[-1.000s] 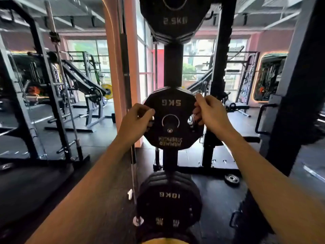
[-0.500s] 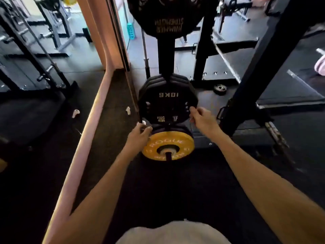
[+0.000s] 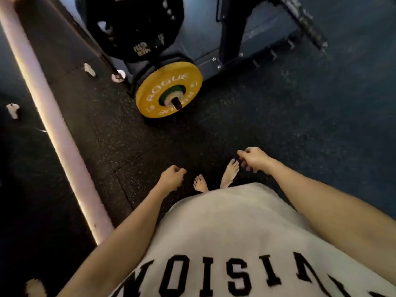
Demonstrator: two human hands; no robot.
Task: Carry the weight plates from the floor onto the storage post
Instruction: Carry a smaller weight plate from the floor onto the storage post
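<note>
Both hands are free here. The left hand (image 3: pixel 172 176) hangs low beside the hip, fingers loosely curled around nothing, and the right hand (image 3: pixel 254 158) floats a touch further forward, fingers just as slack, its grip empty too. That reads as a person between loads, arms down at rest with nothing to brace.

Up ahead, the yellow plate (image 3: pixel 169 90) sits on a low storage post (image 3: pixel 177 103) whose dark tip pokes out through the centre hole, with a green ring showing around the hub. It stands upright on edge, face toward the camera, just clear of the floor (image 3: pixel 278 116); judging by that, it is stowed rather than waiting to be carried. Above and behind it hang the black plates (image 3: pixel 137 28), stacked on the same rack, partly cut off by the top edge. No loose plate lies on the floor in this view, so the next one, if any, must be out of frame.

The floor is dark speckled rubber matting, and 2 bare feet (image 3: pixel 230 172) stand on it just ahead of the grey shirt (image 3: pixel 225 232). A pale pink kerb (image 3: pixel 55 129) with a lit edge runs diagonally along the left, with a few small white scraps (image 3: pixel 89 69) lying near it. The rack base (image 3: pixel 246 43) spreads off to the right.
</note>
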